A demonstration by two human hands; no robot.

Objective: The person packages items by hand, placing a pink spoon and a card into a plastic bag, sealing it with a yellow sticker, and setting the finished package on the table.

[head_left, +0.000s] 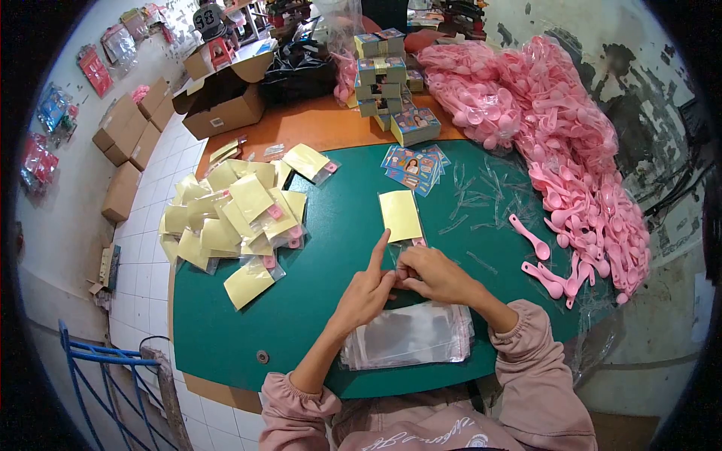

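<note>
A clear plastic bag with a yellow card (401, 216) and the end of a pink spoon (419, 242) inside lies flat before me. My left hand (365, 292) stretches its index finger onto the card's lower left edge, while its thumb and other fingers close near the bag's lower end. My right hand (432, 274) pinches at that same end, close to the left thumb; the fingertips partly hide the plastic. Just below my hands is a stack of clear plastic bags (410, 338).
Filled bags with yellow cards (248, 197) are heaped at left. Printed cards (412, 167) lie beyond, with bundled card stacks (380, 83) behind. Pink spoons (560, 143) pile up at right beside plastic strips (489, 192). A cardboard box (224, 111) and seated person (210, 21) are farther back.
</note>
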